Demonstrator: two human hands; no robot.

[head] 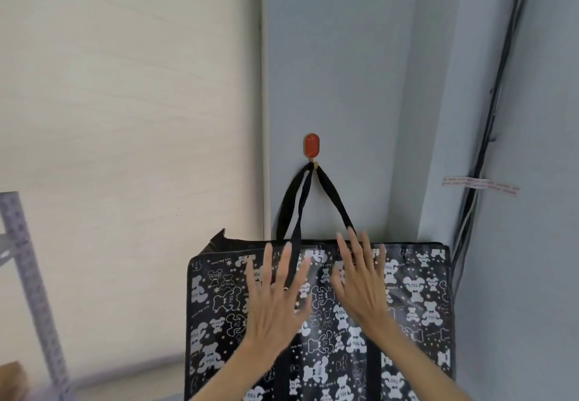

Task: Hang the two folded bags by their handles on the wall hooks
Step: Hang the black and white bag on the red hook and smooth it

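A black bag (416, 300) printed with white bears hangs flat against the grey wall. Its black handles (332, 194) loop over a red oval wall hook (311, 147) with a gold rim. My left hand (275, 294) is spread in front of the bag's upper middle, fingers apart, holding nothing. My right hand (360, 278) is spread beside it, fingertips near the base of the right handle, also holding nothing. Both hands are slightly blurred. Only one bag and one hook are in view.
A pale roller blind (125, 118) covers the left side. A grey perforated metal shelf post (34, 291) stands at lower left. Dark cables (488, 125) run down the wall corner at right, with a strip of tape (479, 185) across them.
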